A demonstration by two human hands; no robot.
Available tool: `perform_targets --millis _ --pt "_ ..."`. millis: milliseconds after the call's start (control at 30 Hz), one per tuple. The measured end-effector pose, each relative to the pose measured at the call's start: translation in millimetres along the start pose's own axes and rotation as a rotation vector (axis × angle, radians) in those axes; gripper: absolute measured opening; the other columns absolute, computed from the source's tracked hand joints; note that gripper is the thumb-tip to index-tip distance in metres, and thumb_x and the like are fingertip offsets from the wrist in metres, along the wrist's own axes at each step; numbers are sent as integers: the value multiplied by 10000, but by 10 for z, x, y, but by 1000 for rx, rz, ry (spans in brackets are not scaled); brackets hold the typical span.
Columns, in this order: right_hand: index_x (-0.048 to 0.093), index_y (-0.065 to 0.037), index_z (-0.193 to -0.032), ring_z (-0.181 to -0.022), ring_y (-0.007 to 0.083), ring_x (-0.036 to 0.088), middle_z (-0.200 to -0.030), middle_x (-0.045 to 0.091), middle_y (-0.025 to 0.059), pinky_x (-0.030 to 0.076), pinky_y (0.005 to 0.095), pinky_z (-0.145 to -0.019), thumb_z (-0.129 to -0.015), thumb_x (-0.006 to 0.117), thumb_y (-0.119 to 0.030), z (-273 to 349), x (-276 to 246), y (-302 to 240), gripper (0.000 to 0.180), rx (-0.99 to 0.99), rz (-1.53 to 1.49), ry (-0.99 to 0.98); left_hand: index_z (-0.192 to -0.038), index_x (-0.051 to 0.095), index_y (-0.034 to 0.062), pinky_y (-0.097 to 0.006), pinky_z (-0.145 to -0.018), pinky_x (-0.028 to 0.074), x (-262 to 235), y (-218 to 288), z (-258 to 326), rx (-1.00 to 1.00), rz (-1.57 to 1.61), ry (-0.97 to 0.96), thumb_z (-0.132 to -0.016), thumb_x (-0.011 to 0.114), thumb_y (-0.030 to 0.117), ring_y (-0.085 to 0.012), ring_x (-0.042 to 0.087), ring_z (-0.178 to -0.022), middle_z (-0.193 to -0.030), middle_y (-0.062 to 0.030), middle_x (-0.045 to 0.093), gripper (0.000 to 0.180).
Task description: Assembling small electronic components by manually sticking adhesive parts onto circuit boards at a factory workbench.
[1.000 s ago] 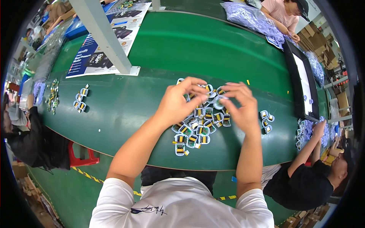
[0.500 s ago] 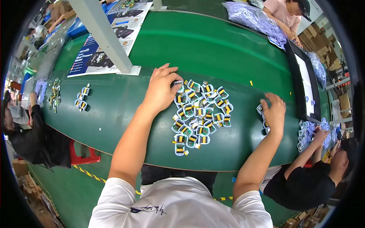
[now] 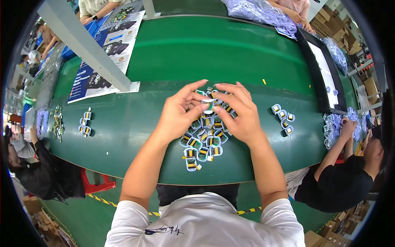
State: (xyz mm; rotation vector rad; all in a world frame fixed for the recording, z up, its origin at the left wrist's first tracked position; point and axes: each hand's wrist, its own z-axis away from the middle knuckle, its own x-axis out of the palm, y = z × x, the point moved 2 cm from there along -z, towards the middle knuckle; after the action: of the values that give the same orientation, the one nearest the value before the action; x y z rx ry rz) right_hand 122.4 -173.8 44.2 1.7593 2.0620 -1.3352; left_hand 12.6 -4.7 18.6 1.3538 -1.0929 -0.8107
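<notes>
Left hand (image 3: 177,114) and right hand (image 3: 240,112) together, pinching one small white part (image 3: 207,103) above heap of similar parts (image 3: 203,142) on green table (image 3: 214,53).

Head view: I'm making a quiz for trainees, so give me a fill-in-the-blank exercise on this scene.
1. Both hands meet over a pile of small parts on a ____ table.
2. The left hand and right hand pinch one small ____ part together.
3. A smaller row of parts lies to the person's ____.

Missing: green; white; right
</notes>
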Motion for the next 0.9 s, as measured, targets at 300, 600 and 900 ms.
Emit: perform_targets --millis 300,600,900 --pt "772 -66 -1052 -1198 320 681 -1251 733 95 446 536 -1124 -813 815 -43 62 1 95 244 -80 28 21 -1197 700 -42 -267 -773 606 37 -80 3 -207 64 -59 -1005 698 31 -121 739 -842 -973 -87 769 206" --pt "769 -61 -1138 -1285 377 620 -1344 688 128 468 538 -1102 -782 869 -180 37 40 -106 389 -198 -64 -78 -1087 741 -39 -288 -738 619 11 -69 23 39 -231 73 -979 702 1 -137 762 -845 -963 -119 792 122" --pt "779 3 -1147 -1004 257 744 -1114 767 154 555 387 -972 -913 743 3 173 -210 344 237 295 -105 257 -1066 767 -22 -379 -938 607 -17 115 22 499 -387 56 -899 711 -94 -286 762 -1077 -1116 -185 784 190"
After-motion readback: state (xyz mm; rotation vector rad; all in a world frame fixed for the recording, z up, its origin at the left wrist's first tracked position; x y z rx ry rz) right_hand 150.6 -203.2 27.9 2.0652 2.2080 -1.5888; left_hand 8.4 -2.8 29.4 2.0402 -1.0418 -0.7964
